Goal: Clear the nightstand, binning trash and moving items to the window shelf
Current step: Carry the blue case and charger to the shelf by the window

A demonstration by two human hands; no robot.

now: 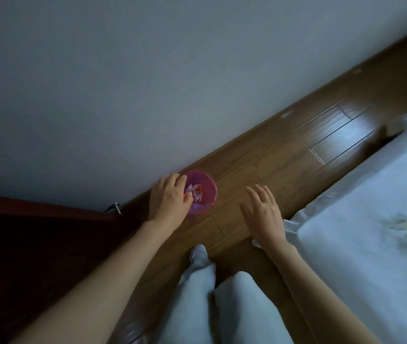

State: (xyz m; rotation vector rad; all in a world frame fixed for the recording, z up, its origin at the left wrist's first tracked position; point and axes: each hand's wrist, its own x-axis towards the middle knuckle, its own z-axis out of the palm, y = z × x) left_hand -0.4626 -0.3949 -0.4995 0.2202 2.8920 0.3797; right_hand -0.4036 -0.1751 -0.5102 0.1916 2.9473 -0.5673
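Note:
A small pink trash bin (206, 184) stands on the wooden floor against the wall, with white and red wrappers (197, 194) inside. My left hand (167, 197) hangs over the bin's left rim, fingers curled down, and pinches a small orange scrap (185, 194) at the fingertips. My right hand (264, 214) hovers to the right of the bin above the floor, fingers spread and straight, holding nothing. The dark red-brown nightstand (23, 244) fills the lower left; its top is too dark to make out any items.
A bed with a white flowered sheet (371, 219) runs along the right. A small metal fitting (115, 207) sticks out by the wall behind the nightstand. My legs in pale trousers and one white shoe (198, 254) stand on the floor strip between bed and nightstand.

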